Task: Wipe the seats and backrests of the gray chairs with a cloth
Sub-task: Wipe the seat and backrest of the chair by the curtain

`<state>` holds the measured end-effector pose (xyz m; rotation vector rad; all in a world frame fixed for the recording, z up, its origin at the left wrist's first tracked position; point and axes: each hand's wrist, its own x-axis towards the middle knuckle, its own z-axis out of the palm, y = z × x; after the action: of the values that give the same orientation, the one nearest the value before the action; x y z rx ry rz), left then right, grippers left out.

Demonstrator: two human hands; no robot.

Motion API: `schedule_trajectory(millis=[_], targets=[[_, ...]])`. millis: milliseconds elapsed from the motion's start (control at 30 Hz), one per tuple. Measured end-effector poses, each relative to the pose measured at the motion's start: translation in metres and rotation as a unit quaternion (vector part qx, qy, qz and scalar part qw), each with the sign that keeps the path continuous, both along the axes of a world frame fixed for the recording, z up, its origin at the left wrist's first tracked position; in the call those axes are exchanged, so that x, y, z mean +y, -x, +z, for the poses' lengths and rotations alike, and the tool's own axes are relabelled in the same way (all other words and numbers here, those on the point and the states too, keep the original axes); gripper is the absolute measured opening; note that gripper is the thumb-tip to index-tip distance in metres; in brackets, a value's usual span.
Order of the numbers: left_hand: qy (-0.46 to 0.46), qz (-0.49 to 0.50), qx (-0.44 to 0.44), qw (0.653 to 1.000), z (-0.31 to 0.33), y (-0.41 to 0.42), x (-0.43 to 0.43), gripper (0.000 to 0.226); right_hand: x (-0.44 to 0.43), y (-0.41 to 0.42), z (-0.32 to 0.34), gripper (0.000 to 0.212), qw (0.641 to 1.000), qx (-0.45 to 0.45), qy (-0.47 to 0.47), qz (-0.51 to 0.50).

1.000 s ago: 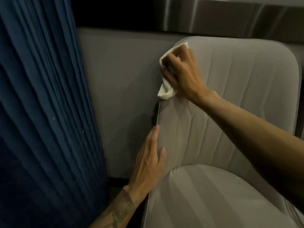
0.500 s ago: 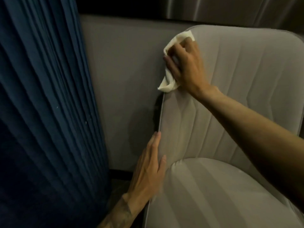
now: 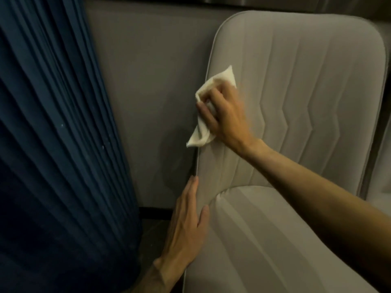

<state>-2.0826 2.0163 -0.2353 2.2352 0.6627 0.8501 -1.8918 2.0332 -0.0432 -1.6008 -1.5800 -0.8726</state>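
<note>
A gray padded chair fills the right side, with its stitched backrest (image 3: 306, 85) upright and its seat (image 3: 275, 240) below. My right hand (image 3: 226, 117) grips a crumpled white cloth (image 3: 208, 106) and presses it against the left edge of the backrest, about halfway up. One end of the cloth hangs past the chair's edge. My left hand (image 3: 186, 225) lies flat with straight fingers along the chair's left side, where seat and backrest meet.
A dark blue pleated curtain (image 3: 59, 144) hangs close on the left. A gray wall panel (image 3: 152, 81) stands behind the chair, with dark floor (image 3: 152, 229) in the narrow gap. Part of another gray chair (image 3: 380, 176) shows at the right edge.
My right hand has slid the cloth down the backrest's left edge from the top corner to about mid-height. My left hand has stayed at the chair's side.
</note>
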Motion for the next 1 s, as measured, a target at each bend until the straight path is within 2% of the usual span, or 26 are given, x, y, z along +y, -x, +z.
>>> schedule_trajectory(millis=[100,167,267,367,467,567,700,767,900,1000], targets=[[0.019,0.010,0.005,1.000,-0.005,-0.002,-0.002,0.070,-0.026,0.016,-0.047,0.025,0.996,-0.025,0.079,0.044],[0.024,0.014,0.010,1.000,-0.007,0.000,-0.004,0.071,-0.032,0.014,-0.050,0.025,0.988,-0.066,0.121,0.067],[0.022,0.003,0.011,1.000,-0.009,0.005,-0.006,0.074,-0.016,0.001,-0.019,0.028,0.990,-0.108,0.088,0.026],[0.021,-0.005,0.011,1.000,-0.007,0.009,-0.006,0.075,0.001,0.004,0.000,0.030,0.999,-0.027,0.012,-0.032],[0.040,-0.010,0.013,0.999,-0.008,0.015,-0.006,0.070,-0.006,0.025,-0.035,0.026,0.999,0.015,0.015,-0.026],[0.090,-0.004,0.031,0.995,-0.012,0.026,-0.013,0.061,-0.040,0.046,-0.096,0.024,0.991,0.020,0.122,0.055],[0.142,-0.004,0.050,0.989,-0.022,0.046,-0.025,0.060,-0.093,0.076,-0.169,0.022,0.930,0.125,0.319,0.130],[0.153,-0.012,0.064,0.986,-0.025,0.053,-0.029,0.063,-0.102,0.060,-0.175,0.023,0.920,0.154,0.350,0.089],[0.162,0.004,0.087,0.983,-0.024,0.052,-0.036,0.059,-0.103,0.029,-0.162,0.026,0.907,0.206,0.363,-0.058],[0.179,0.024,0.066,0.981,-0.021,0.049,-0.041,0.053,-0.109,0.078,-0.177,0.029,0.911,0.218,0.344,-0.069]])
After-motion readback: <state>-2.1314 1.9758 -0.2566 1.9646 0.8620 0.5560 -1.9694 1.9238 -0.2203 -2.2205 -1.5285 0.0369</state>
